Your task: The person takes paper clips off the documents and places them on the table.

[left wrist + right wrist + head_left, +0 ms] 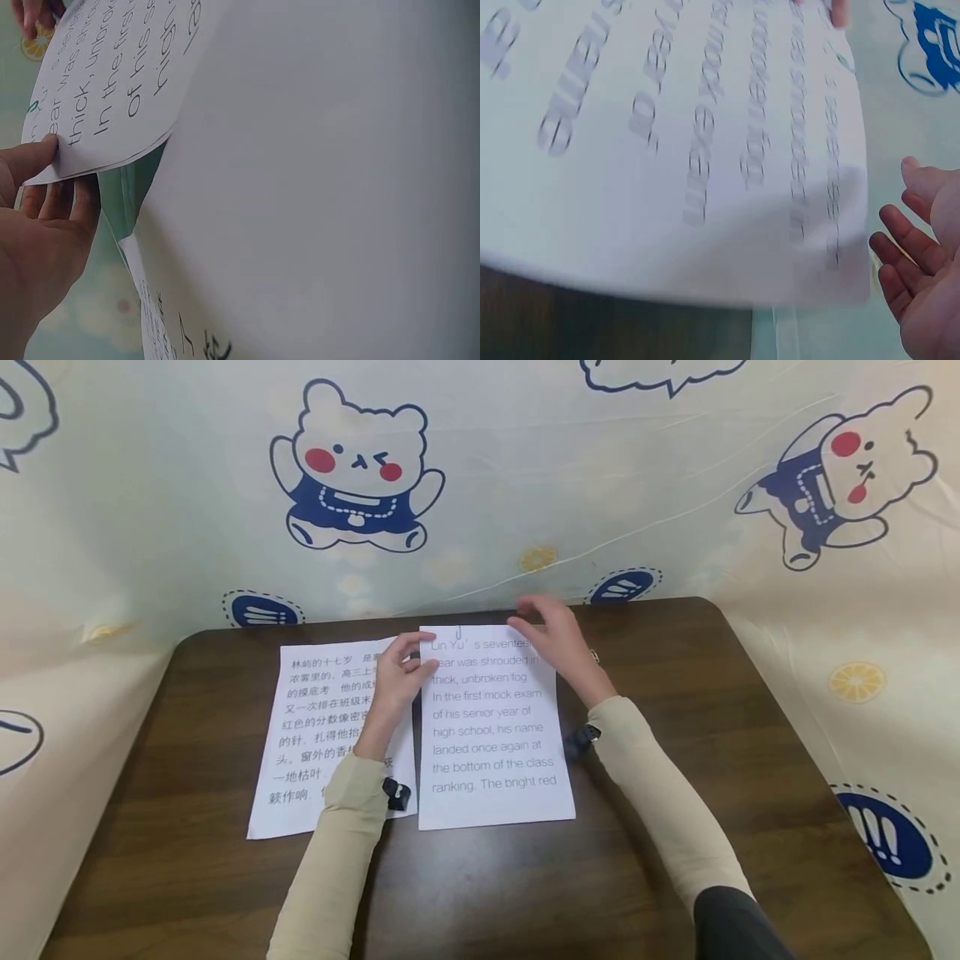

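The English-printed sheets (491, 806) lie on the right, with a small green paper clip (33, 106) at their top edge. My left hand (393, 685) pinches their upper left edge, thumb on top and fingers underneath; in the left wrist view that edge is raised and curved, showing more than one layer. My right hand (561, 643) is by the top right corner, its fingers loosely bent and holding nothing; the right wrist view shows it apart from the paper. A Chinese-printed sheet (300, 760) lies to the left, partly covered by my left hand and forearm.
Both papers are on a dark brown wooden table (480, 893) with rounded far corners. Behind it hangs a pale cloth (495, 468) printed with cartoon bears and orange slices. Each wrist wears a small dark camera, the left one (396, 793) over the Chinese-printed sheet.
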### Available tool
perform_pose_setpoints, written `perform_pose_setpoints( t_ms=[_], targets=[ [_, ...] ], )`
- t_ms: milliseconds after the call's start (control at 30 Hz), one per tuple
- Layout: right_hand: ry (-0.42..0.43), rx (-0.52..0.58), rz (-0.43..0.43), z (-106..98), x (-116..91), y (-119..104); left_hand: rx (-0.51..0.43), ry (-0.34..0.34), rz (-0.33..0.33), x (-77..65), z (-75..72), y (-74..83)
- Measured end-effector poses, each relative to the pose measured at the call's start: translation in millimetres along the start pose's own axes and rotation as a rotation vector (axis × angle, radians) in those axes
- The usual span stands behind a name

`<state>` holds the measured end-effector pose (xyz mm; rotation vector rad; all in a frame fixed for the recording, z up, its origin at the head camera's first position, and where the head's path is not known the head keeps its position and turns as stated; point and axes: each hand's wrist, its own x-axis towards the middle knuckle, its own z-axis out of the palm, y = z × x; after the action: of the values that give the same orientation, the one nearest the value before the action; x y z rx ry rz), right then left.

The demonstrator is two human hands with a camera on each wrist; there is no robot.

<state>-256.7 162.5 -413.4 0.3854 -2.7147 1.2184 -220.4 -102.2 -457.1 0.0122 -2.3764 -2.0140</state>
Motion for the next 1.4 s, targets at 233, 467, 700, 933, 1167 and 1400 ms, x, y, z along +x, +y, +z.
perform_pose_setpoints(
  t_ms=[233,467,700,933,1167,1400],
  targets=[
    [-0.037,-0.016,-0.037,17,8,-16,-0.011,-0.001,0.011,0.1,1.7,-0.2],
    [-0.085,-0.013,-0.047,27,9,-20,-0.015,0.003,0.007,1.6,-1.2,0.2],
    [-0.140,-0.043,-0.083,35,11,-27,-0.010,-0.007,0.001,1.2,-0.2,0.4],
    [-0.173,-0.059,-0.136,42,13,-32,-0.021,-0.030,0.008,0.5,1.7,0.7],
    [-0.175,-0.132,-0.129,47,11,-34,-0.028,-0.042,-0.003,0.4,2.6,1.8],
    [-0.188,-0.155,-0.130,49,11,-38,-0.035,-0.046,0.014,-0.1,1.7,1.7]
  ],
)
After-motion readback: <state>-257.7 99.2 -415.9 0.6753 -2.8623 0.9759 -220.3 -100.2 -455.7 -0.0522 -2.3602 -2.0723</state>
